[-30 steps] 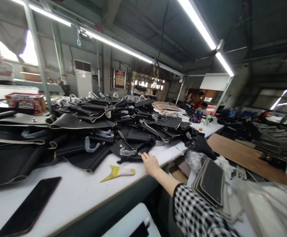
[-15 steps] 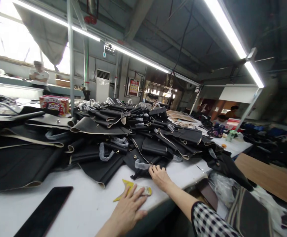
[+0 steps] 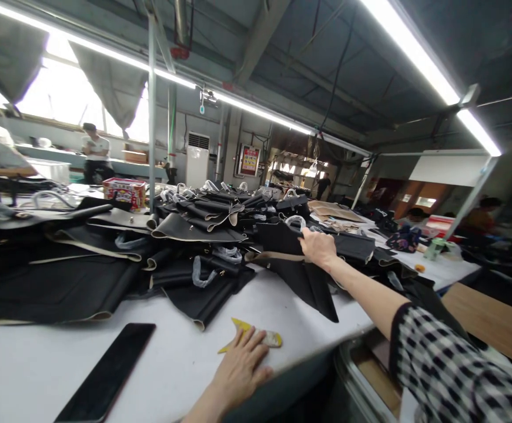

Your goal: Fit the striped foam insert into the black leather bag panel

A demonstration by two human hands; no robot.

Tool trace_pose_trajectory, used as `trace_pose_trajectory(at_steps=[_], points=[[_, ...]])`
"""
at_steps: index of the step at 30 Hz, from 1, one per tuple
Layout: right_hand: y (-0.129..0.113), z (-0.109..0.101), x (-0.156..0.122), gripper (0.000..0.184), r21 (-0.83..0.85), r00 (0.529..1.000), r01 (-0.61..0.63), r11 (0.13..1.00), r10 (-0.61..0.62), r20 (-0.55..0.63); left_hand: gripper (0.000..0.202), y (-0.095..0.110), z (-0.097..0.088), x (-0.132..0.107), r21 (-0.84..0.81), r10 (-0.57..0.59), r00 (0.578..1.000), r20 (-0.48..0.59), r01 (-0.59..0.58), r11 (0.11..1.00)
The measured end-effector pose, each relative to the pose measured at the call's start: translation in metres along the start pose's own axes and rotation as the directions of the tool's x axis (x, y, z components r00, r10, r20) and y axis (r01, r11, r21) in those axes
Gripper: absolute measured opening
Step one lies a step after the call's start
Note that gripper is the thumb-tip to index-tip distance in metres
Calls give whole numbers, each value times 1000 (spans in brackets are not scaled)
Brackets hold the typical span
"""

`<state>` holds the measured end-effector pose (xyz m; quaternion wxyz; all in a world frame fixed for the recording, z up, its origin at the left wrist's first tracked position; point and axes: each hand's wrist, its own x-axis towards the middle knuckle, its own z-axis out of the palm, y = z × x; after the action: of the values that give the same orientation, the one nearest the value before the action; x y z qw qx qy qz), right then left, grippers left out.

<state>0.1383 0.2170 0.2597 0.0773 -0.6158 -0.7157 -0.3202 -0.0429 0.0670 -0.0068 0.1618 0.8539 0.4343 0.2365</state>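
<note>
My right hand (image 3: 318,247) grips a black leather piece (image 3: 302,271) and holds it lifted above the white table (image 3: 171,352), its pointed lower corner hanging over the table edge. My left hand (image 3: 241,371) lies flat on the table near the front edge, fingers stretched out, fingertips touching a small yellow scraper tool (image 3: 256,336). Behind both hands spreads a large heap of black leather pieces (image 3: 194,235) with tan undersides and plastic-wrapped handles.
A black phone (image 3: 108,371) lies face down on the table at the front left. A red box (image 3: 124,192) stands behind the heap beside a metal post (image 3: 152,111). Other people stand at the far left and sit at the far right. A wooden board (image 3: 489,317) is at right.
My right hand has closed on a black leather piece and raised it off the heap, up and to the right. My left hand came onto the table by the yellow tool and stays there.
</note>
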Motion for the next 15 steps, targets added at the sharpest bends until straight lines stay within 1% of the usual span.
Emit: trace_pose_trajectory(at_steps=[3, 5, 8, 10, 11, 12, 13, 15], points=[[24, -37, -1, 34, 4, 996, -85, 996, 85, -20, 43, 3, 3, -2, 28, -10, 999, -44, 11, 1000], [45, -61, -2, 39, 9, 991, -127, 992, 128, -30, 50, 3, 7, -3, 39, -13, 998, -55, 15, 999], [75, -94, -10, 43, 50, 988, -140, 989, 143, -66, 60, 6, 8, -4, 60, -23, 997, -72, 27, 998], [90, -112, -22, 45, 78, 986, -114, 990, 122, -112, 60, 16, 2, -5, 64, -28, 986, -163, 38, 997], [95, -119, -31, 45, 79, 985, -94, 992, 104, -139, 58, 25, -5, -5, 60, -20, 972, -236, 35, 998], [97, -126, -42, 45, 64, 983, -70, 995, 80, -165, 55, 37, -14, -5, 53, -4, 947, -321, 22, 998], [98, -133, -55, 44, 39, 979, -48, 998, 54, -195, 52, 52, -26, -5, 46, 21, 911, -411, -2, 999], [93, -147, -87, 41, -24, 966, -3, 1000, -3, -257, 45, 89, -57, -6, 42, 91, 818, -568, -82, 996]])
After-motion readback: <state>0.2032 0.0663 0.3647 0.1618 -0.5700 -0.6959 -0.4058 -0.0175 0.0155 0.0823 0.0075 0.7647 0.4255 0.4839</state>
